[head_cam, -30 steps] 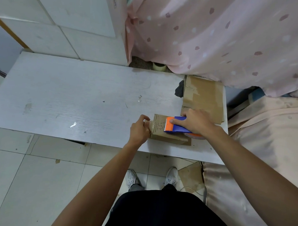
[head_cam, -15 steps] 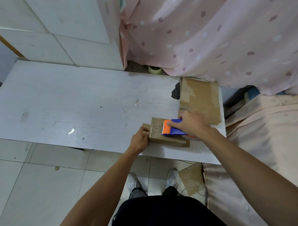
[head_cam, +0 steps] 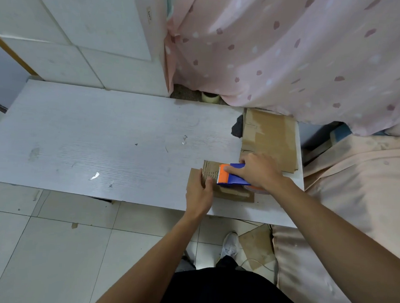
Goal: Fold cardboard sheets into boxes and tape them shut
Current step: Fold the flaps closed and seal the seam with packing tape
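Taping seems underway: the right hand [head_cam: 257,173] grips the tape dispenser [head_cam: 232,178] atop 1 folded box [head_cam: 210,171], the left hand [head_cam: 198,194] clasping its end; cardboard sheets [head_cam: 269,140] beyond the right hand likely await folding.

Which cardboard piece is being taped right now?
The small folded box nearer the camera: left hand grips its end, right hand holds the tape dispenser on it. The flat sheets lie behind.

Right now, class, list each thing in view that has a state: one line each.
cardboard box: folded, lying on the table
tape dispenser: on the box top, gripped by the right hand
left hand: grips the box's left end
cardboard sheets: unfolded, stacked flat
tape roll: untouched behind the table
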